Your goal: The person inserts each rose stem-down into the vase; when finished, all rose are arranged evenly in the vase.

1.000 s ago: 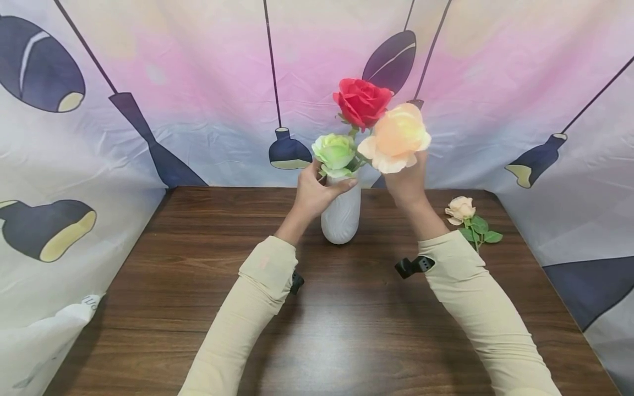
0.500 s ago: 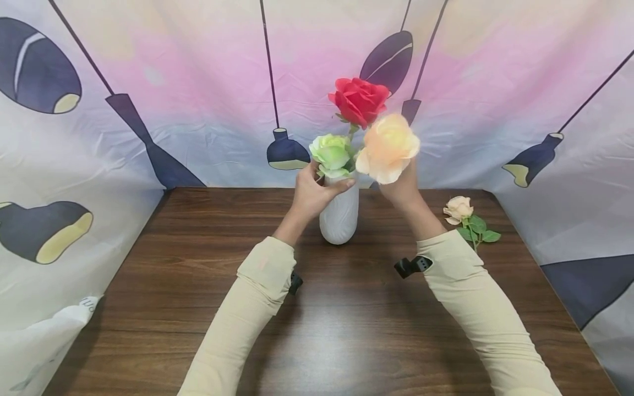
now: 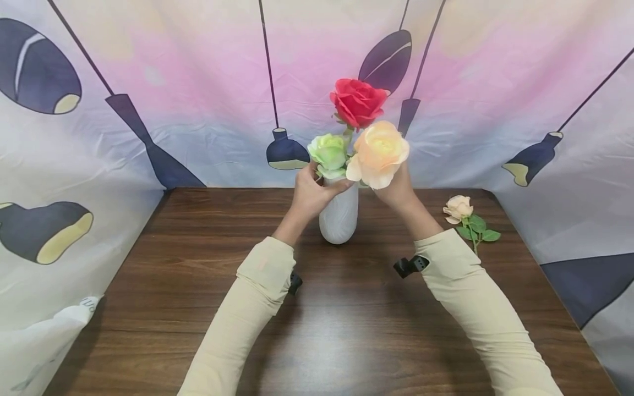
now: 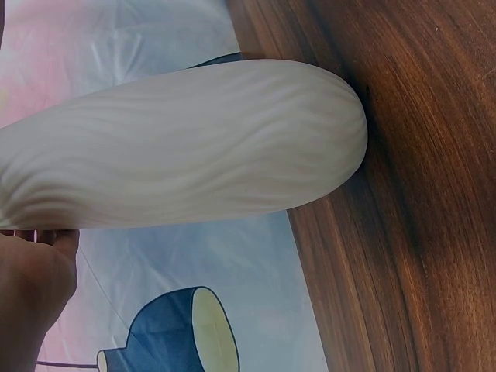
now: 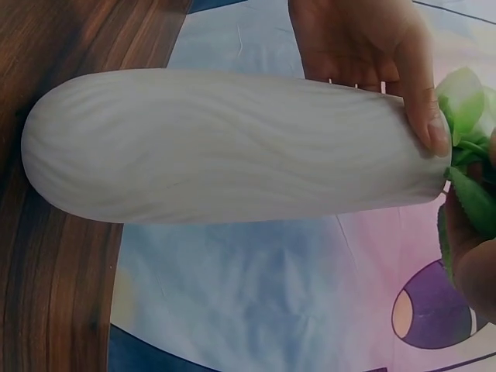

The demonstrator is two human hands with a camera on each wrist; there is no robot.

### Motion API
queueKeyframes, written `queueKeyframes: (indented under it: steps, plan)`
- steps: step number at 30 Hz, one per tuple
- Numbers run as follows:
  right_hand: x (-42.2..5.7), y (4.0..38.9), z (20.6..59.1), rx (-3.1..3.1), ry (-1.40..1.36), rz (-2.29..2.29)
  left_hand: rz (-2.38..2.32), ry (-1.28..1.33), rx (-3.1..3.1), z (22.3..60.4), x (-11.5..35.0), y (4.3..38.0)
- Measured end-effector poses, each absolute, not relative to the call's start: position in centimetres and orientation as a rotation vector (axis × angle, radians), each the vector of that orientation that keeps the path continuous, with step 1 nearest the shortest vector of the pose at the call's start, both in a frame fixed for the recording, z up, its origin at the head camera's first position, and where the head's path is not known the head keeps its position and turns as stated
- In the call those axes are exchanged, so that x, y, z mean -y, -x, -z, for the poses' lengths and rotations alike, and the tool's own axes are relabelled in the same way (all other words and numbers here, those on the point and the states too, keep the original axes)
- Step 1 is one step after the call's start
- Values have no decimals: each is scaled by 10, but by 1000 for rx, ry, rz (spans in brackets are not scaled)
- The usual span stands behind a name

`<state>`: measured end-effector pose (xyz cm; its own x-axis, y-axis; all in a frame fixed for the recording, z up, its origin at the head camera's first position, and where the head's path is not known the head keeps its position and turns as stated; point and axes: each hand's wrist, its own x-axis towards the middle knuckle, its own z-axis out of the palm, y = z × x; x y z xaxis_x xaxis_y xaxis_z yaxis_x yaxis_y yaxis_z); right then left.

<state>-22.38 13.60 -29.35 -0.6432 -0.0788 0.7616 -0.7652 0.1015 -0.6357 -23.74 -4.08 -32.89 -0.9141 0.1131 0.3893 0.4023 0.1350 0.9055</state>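
Observation:
A white vase (image 3: 339,220) with wavy ridges stands upright on the table. My left hand (image 3: 312,193) grips it near the top, and in the right wrist view the thumb of that left hand (image 5: 380,43) lies along the rim. A red rose (image 3: 359,103) and a green rose (image 3: 328,151) stand in the vase. My right hand (image 3: 400,190), partly behind the bloom, holds a large peach rose (image 3: 380,154) just right of the vase mouth. Green leaves (image 5: 474,200) show by the right fingers at the rim. The lower end of the peach rose's stem is hidden.
A smaller pale peach rose (image 3: 458,209) with green leaves lies at the right rear of the brown wooden table (image 3: 198,264). A printed cloth backdrop (image 3: 223,110) hangs behind the table and along both sides.
My right hand has brought the peach rose left and down, closer to the vase mouth and the green rose. The left hand keeps its grip on the vase.

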Motion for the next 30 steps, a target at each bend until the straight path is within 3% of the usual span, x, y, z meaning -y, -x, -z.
queueKeyframes:
  steps: [14,23,30]
  plan:
    - [-133,227,286,1885,-773,-1544,1858,509,2186,327,41,237]
    - [-140,235,290,1758,-987,-1567,1844,506,2192,329,41,238]
    - [-146,228,289,1920,-825,-1525,1860,487,2191,329,41,239]
